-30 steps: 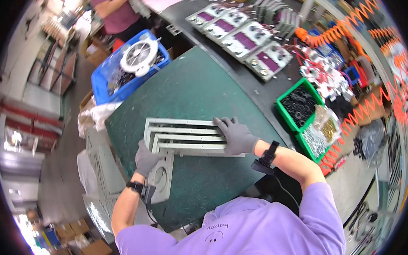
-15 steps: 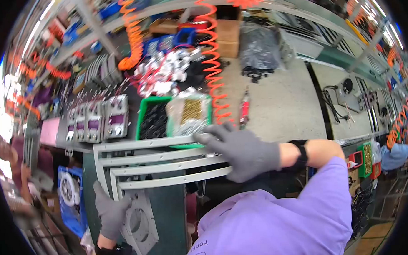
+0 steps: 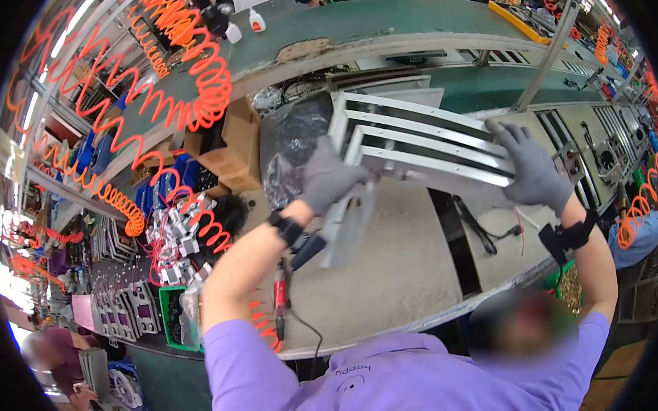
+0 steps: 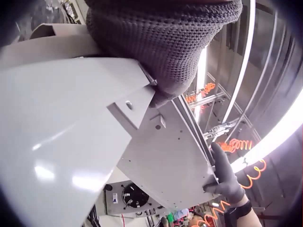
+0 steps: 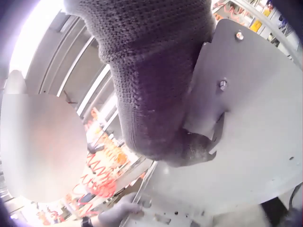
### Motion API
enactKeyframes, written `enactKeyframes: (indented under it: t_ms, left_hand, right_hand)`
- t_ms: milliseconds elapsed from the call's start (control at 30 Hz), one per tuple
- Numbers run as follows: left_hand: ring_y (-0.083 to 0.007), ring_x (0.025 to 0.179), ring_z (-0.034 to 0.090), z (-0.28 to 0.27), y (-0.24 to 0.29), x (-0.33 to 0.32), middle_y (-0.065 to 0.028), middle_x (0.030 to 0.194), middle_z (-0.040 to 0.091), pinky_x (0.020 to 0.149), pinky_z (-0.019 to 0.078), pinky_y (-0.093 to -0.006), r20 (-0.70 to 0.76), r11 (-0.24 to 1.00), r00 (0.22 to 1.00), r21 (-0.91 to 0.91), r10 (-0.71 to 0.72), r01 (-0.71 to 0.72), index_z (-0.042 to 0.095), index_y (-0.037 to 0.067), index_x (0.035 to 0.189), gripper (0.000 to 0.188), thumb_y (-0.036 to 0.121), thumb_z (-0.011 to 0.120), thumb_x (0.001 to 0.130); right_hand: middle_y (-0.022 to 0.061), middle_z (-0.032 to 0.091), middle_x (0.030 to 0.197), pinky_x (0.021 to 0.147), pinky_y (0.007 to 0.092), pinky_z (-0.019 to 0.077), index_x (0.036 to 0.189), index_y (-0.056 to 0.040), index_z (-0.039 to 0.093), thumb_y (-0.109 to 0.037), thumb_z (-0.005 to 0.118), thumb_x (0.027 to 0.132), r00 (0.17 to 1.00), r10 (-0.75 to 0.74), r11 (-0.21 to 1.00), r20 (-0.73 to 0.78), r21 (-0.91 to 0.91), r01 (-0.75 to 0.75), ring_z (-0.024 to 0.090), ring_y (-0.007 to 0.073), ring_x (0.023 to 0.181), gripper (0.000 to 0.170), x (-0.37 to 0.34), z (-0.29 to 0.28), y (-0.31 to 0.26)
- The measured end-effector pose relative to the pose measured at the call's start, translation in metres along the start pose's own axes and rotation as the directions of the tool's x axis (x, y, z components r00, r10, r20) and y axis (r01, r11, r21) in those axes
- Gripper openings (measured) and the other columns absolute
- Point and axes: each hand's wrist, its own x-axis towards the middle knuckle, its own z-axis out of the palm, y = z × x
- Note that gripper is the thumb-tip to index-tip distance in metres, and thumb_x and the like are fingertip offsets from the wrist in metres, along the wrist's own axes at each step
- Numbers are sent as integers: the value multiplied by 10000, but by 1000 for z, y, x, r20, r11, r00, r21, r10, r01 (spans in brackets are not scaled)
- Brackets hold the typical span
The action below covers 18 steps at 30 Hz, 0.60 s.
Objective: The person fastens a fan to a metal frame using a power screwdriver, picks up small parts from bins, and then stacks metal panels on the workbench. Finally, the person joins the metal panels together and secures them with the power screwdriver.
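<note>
Several light grey sheet-metal panels (image 3: 437, 165) with bent, L-shaped edges are held together in a stack above the pale workbench in the head view. My gloved left hand (image 3: 331, 177) grips the corner end of the stack, where a flat leg of a panel hangs down below it. At the other end, my gloved right hand (image 3: 531, 166) grips the long edges. The left wrist view shows broad panel faces (image 4: 47, 113) under the left glove, with the right hand (image 4: 227, 179) farther along. In the right wrist view, the right fingers curl over a panel flange (image 5: 206, 94) with two studs.
On the pale workbench (image 3: 390, 261) lie a red power screwdriver (image 3: 279, 292) and a black cable (image 3: 481, 232). A dark plastic bag (image 3: 290, 148) and cardboard box (image 3: 235, 147) stand behind my left hand. Orange coiled hoses (image 3: 210, 86) hang at left; a shelf (image 3: 365, 24) runs across the back.
The view has turned right, from the green table to the pale workbench. Both hands have carried the panel stack along and raised it over this bench, keeping their grip.
</note>
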Motion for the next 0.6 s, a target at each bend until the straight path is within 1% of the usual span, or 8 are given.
enactKeyframes:
  t_ms: [133, 200, 267, 367, 400, 500, 567, 600]
  left_hand:
    - [-348, 937, 592, 81, 20, 79, -246, 997, 583, 799, 473, -373, 43, 984, 993, -136, -107, 111, 420, -35, 1102, 720, 304, 748, 558]
    - [-352, 965, 581, 105, 22, 106, -248, 1025, 580, 833, 463, -375, 48, 984, 989, -109, -140, 145, 386, -29, 1174, 760, 262, 734, 564]
    - [-350, 977, 578, 124, 16, 125, -243, 1027, 581, 840, 461, -369, 25, 978, 985, -115, -173, 174, 374, -29, 1193, 776, 246, 730, 561]
    - [-353, 982, 576, 134, 11, 148, -244, 1042, 576, 838, 463, -363, 1, 963, 971, -127, -240, 239, 368, -43, 1194, 787, 240, 732, 556]
    - [-352, 970, 579, 144, 1, 161, -236, 1026, 578, 841, 460, -366, -9, 963, 969, -107, -248, 245, 368, -55, 1186, 773, 235, 725, 563]
    - [-372, 962, 559, 165, -7, 177, -266, 1123, 491, 810, 471, -391, -25, 962, 962, -24, -273, 272, 349, -61, 1184, 783, 271, 721, 580]
    - [-402, 1029, 486, 177, 7, 180, -288, 1194, 393, 859, 428, -423, -75, 950, 954, 95, -290, 297, 322, -70, 1195, 833, 296, 737, 572]
    - [-402, 1029, 486, 191, 6, 182, -288, 1194, 393, 859, 428, -423, -62, 951, 955, 97, -290, 295, 322, -70, 1195, 833, 296, 737, 572]
  right_hand:
    - [153, 436, 1192, 873, 409, 432, 1343, -132, 292, -62, 588, 514, 998, 5, 994, 64, -107, 2, 442, 375, 1040, 882, 58, -1, 78]
    - [150, 430, 1210, 878, 405, 432, 1344, -136, 295, -62, 589, 509, 989, 26, 980, 143, -199, 3, 443, 373, 1042, 889, 85, 10, 106]
    - [155, 433, 1208, 886, 402, 430, 1346, -136, 293, -63, 603, 500, 986, 23, 986, 168, -166, 5, 441, 373, 1055, 904, 113, 32, 136]
    - [172, 433, 1211, 904, 409, 422, 1347, -138, 289, -55, 621, 491, 965, 18, 995, 262, -99, 8, 432, 384, 1088, 922, 151, 72, 166]
    - [175, 422, 1231, 909, 417, 419, 1354, -148, 274, -51, 627, 484, 973, -20, 994, 230, -98, 44, 424, 392, 1103, 943, 162, 93, 182]
    - [181, 402, 1263, 915, 423, 415, 1374, -165, 229, -61, 645, 494, 973, -33, 996, 226, -68, 49, 412, 408, 1119, 979, 188, 147, 214]
    - [181, 387, 1286, 920, 427, 413, 1390, -172, 185, -95, 685, 515, 979, -46, 987, 198, -139, 75, 408, 411, 1125, 1010, 190, 187, 236]
    - [182, 381, 1296, 932, 434, 410, 1397, -178, 159, -140, 731, 525, 967, 31, 992, 252, -122, 0, 399, 407, 1144, 1043, 188, 205, 237]
